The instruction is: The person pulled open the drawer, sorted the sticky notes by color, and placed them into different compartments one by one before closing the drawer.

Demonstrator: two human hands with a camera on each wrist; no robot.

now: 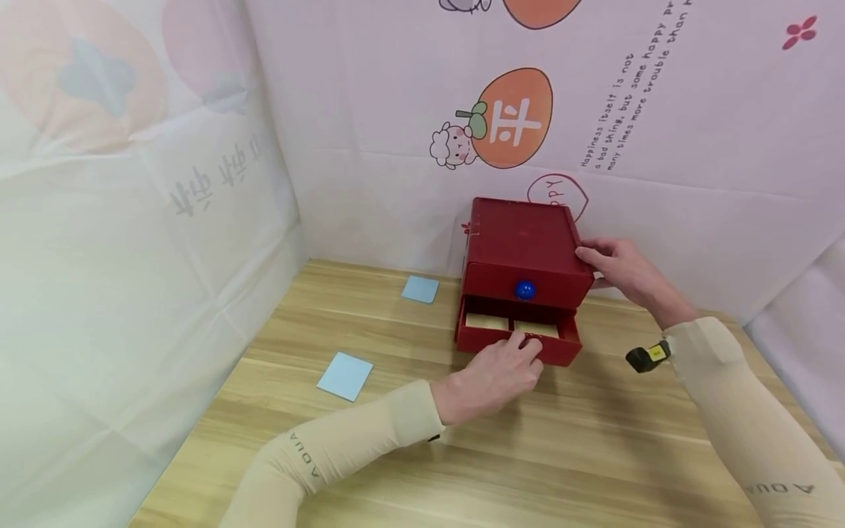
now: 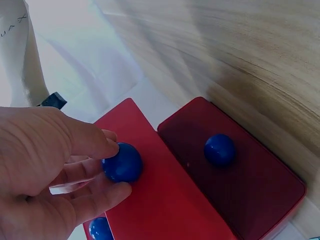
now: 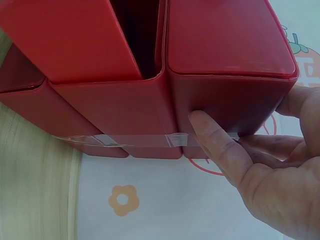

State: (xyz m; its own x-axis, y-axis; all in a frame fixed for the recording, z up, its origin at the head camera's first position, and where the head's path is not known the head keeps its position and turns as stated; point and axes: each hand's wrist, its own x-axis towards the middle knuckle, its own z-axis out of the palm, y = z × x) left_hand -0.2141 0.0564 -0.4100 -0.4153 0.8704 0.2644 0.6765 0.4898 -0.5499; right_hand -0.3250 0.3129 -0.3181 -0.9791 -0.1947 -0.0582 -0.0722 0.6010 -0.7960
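A red drawer cabinet [image 1: 526, 233] of three stacked boxes stands against the back wall. Its middle drawer [image 1: 478, 339] is pulled out, showing a divider and beige compartments. My left hand [image 1: 494, 378] pinches that drawer's blue knob [image 2: 123, 162] between thumb and fingers; in the head view the hand hides the knob. The top drawer is closed, its blue knob [image 1: 525, 290] in plain sight. On the closed bottom drawer sits another blue knob [image 2: 220, 149]. My right hand [image 1: 627, 273] grips the cabinet's upper right side toward the back, one digit flat on the side wall [image 3: 220, 100].
Two light blue square paper pieces lie on the wooden table [image 1: 277, 381]: one nearer square [image 1: 345, 376] left of my left hand, one farther square [image 1: 419, 289] beside the cabinet. Printed white cloth [image 1: 370, 132] hangs behind and at the sides. Clear tape [image 3: 150, 140] wraps the boxes.
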